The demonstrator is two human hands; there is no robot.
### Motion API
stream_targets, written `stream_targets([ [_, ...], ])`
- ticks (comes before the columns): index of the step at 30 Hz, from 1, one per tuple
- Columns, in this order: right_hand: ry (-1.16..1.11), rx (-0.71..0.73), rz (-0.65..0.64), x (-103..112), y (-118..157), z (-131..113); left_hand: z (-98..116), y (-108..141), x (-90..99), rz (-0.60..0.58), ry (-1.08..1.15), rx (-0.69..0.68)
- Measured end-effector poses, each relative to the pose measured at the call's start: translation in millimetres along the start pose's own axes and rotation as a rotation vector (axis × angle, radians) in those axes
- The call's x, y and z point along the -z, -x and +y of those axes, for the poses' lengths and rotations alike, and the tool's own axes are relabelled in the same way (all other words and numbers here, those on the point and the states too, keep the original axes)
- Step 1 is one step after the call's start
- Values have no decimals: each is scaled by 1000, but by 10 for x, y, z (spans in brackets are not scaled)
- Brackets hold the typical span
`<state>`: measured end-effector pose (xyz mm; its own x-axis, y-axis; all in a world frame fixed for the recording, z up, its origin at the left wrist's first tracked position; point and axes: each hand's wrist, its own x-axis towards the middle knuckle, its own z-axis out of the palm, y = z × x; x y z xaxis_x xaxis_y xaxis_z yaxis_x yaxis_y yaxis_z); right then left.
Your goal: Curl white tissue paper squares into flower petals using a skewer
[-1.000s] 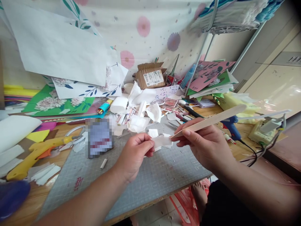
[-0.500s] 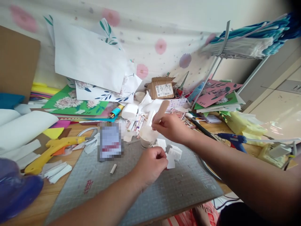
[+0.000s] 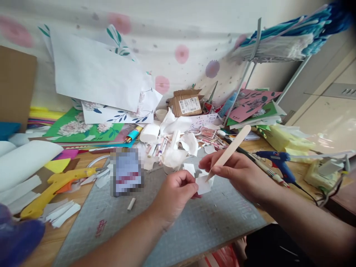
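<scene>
Above the grey cutting mat (image 3: pixel 133 237), my left hand (image 3: pixel 178 193) is closed on a small white paper piece (image 3: pixel 203 184), pinched at its left edge. My right hand (image 3: pixel 233 170) grips a flat wooden stick (image 3: pixel 232 146) slanting up to the right; its lower tip touches or nearly touches the paper. Just beyond my left hand stands a white cup (image 3: pixel 172 159), its lower part partly hidden. More small white paper squares (image 3: pixel 189 169) lie behind the held piece.
A yellow glue gun (image 3: pixel 59 185) lies at the left, a blue glue gun (image 3: pixel 274 157) at the right. A white roll stub (image 3: pixel 131 204) rests on the mat. Markers (image 3: pixel 158 148), a cardboard box (image 3: pixel 186 104) and floral sheets (image 3: pixel 75 126) crowd the back.
My right hand has moved from above the cup toward me and right, bringing the stick's tip down to the paper. My left hand keeps its pinch. The view has shifted slightly.
</scene>
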<state>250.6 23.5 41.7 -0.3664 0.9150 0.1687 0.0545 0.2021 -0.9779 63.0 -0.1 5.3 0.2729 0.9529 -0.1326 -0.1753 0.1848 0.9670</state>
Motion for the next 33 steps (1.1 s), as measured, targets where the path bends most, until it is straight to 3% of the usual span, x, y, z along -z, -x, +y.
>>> stream_targets([
  [5,-200,-84,51,27,177,158,-20,12,27,-60,22,12],
  [11,-344,-18,119,-56,174,197,-63,42,0,-192,123,28],
  [15,-381,-22,119,-116,204,277,-82,16,14,-88,19,-16],
  [23,-201,146,39,-102,262,174,-13,39,4,12,-459,-115],
  [27,-34,176,75,-121,291,122,-8,50,-8,18,-448,-152],
  [33,-11,228,72,-99,343,119,-18,49,62,-30,-326,-172],
])
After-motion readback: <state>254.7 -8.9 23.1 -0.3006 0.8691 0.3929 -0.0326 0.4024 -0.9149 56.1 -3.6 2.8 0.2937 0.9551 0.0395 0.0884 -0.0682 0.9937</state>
